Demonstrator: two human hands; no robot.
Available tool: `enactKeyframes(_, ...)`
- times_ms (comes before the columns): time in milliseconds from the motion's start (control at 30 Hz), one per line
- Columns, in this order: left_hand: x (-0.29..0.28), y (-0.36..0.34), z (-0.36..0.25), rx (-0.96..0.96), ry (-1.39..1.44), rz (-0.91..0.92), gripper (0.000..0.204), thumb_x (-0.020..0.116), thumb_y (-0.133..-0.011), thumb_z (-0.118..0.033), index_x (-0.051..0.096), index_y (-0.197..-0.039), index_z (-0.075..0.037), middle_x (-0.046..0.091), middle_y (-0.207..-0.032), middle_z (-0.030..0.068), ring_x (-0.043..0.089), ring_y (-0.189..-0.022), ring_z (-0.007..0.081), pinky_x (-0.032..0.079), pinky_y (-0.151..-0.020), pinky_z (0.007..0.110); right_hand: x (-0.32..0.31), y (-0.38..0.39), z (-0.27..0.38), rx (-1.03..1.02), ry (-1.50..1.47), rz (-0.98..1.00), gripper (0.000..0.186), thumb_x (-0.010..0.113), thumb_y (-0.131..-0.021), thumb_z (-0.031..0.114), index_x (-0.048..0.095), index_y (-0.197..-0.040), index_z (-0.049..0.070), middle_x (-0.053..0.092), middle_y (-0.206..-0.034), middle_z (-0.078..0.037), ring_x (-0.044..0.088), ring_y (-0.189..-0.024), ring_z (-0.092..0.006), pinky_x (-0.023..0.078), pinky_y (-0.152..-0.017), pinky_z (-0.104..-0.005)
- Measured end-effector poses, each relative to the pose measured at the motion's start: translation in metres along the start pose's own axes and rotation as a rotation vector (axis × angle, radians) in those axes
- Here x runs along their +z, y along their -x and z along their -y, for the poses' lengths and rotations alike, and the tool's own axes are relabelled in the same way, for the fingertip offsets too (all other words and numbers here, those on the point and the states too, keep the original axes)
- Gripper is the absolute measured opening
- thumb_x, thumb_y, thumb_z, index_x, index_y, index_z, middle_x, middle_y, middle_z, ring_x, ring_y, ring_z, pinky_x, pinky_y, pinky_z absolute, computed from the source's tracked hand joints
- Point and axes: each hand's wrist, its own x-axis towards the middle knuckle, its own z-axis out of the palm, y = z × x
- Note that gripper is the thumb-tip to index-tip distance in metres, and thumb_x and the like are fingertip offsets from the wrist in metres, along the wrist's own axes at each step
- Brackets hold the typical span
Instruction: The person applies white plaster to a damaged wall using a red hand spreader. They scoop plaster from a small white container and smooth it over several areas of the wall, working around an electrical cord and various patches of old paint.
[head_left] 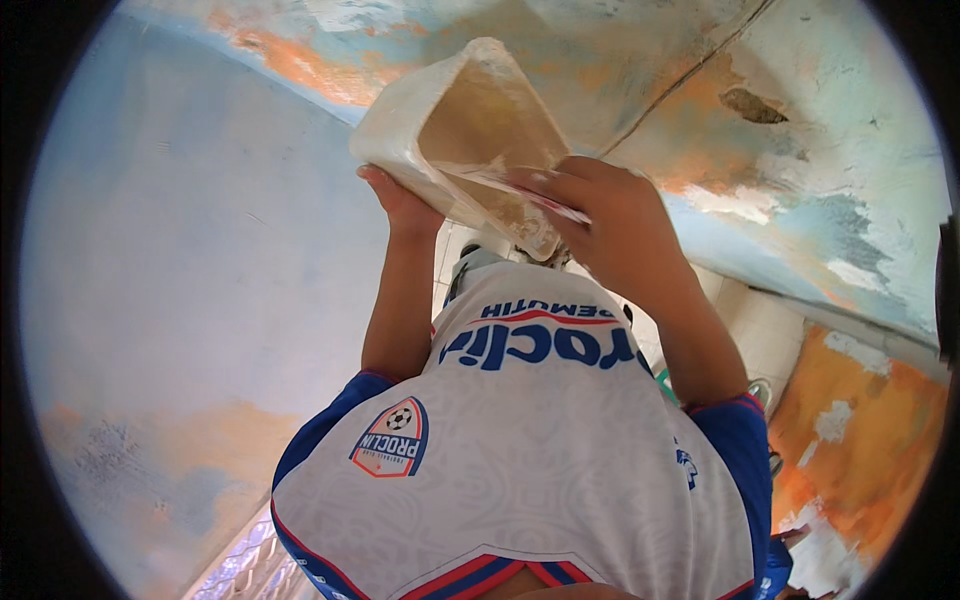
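- Your white and blue jersey [540, 450] fills the view below your hands.
- Your left hand [400, 205] grips the near edge of a white plastering tray [455, 125] from beneath.
- Your right hand [610, 215] clasps the tray's right side, fingers curled over its rim.
- Beyond the hands, a peeling blue and orange wall [800, 180].

renovation site: peeling painted walls [800, 180]

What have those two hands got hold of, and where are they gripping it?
A cream-white, paste-smeared rectangular plastic tub, tilted. The left hand supports its outer wall from below; the right hand grips its near rim, fingers reaching inside.
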Motion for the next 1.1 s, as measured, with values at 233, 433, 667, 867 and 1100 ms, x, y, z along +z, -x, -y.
enactKeyframes(233, 0.005, 0.016, 0.009, -0.064, 0.072, -0.228, 0.089, 0.024, -0.093, -0.081, 0.029, -0.156, -0.02, 0.036, -0.157, 0.0049, 0.038, -0.143, 0.028, 0.039, -0.114, 0.047, -0.007, 0.041, -0.039, -0.317, 0.062, -0.644, 0.032, 0.079, -0.074, 0.012, 0.077, -0.105, 0.006, 0.072, -0.106, -0.017, 0.071, -0.1, -0.0353, 0.058, -0.086, -0.04)
enactKeyframes(433, 0.009, 0.027, 0.004, -0.142, 0.14, -0.251, 0.082, 0.017, -0.098, -0.076, 0.026, -0.158, -0.02, 0.034, -0.159, 0.0059, 0.037, -0.144, 0.0293, 0.038, -0.115, 0.048, 0.008, 0.032, -0.051, -0.426, 0.026, -0.712, 0.034, 0.081, -0.07, 0.021, 0.077, -0.101, 0.006, 0.073, -0.107, -0.014, 0.068, -0.1, -0.035, 0.056, -0.086, -0.0416)
enactKeyframes(667, -0.055, 0.029, 0.007, -0.157, 0.313, -0.022, 0.078, 0.021, -0.101, -0.071, 0.034, -0.155, -0.017, 0.046, -0.152, 0.0071, 0.047, -0.136, 0.0276, 0.044, -0.11, 0.044, 0.037, 0.012, -0.042, -0.328, -0.258, -0.778, 0.026, 0.079, -0.076, 0.014, 0.075, -0.1, 0.007, 0.075, -0.102, -0.011, 0.065, -0.093, -0.0318, 0.053, -0.08, -0.0381)
enactKeyframes(867, -0.077, 0.038, -0.047, -0.218, 0.384, 0.063, 0.063, 0.034, -0.104, -0.057, 0.046, -0.147, -0.013, 0.059, -0.138, 0.0084, 0.06, -0.122, 0.0275, 0.054, -0.099, 0.043, 0.062, -0.04, 0.001, 0.093, -0.779, -0.737, 0.019, 0.075, -0.084, 0.001, 0.071, -0.101, -0.006, 0.073, -0.101, -0.014, 0.067, -0.085, -0.0193, 0.054, -0.078, -0.0315)
enactKeyframes(1100, -0.134, 0.036, -0.123, -0.272, 0.332, -0.202, 0.06, 0.036, -0.105, -0.054, 0.048, -0.146, -0.012, 0.06, -0.136, 0.0087, 0.062, -0.119, 0.0279, 0.055, -0.098, 0.044, 0.12, -0.165, 0.039, 0.099, -1.039, -0.682, 0.023, 0.075, -0.088, 0.008, 0.071, -0.106, -0.006, 0.073, -0.096, -0.011, 0.068, -0.081, -0.0155, 0.054, -0.077, -0.0298)
